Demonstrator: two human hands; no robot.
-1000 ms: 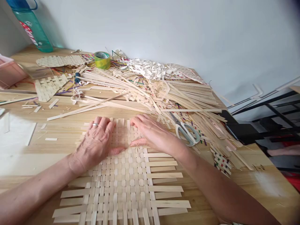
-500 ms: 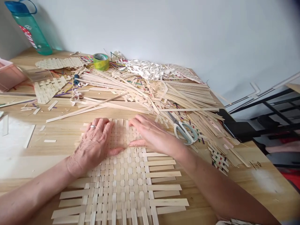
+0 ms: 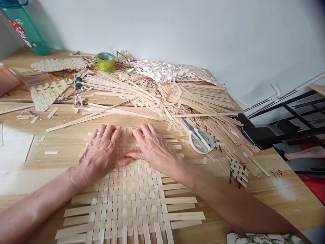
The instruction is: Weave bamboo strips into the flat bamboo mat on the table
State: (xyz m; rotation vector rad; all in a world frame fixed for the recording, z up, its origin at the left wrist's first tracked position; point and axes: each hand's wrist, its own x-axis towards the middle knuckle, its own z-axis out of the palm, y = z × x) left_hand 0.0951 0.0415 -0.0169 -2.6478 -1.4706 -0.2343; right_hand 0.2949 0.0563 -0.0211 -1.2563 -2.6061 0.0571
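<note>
my left hand and right hand lie open on the far part of the woven mat, thumbs meeting. it lies on the near table, scissors farther right.

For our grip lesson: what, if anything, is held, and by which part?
The left hand and right hand lie on the mat at its far end; whether either grips it cannot be told.
</note>
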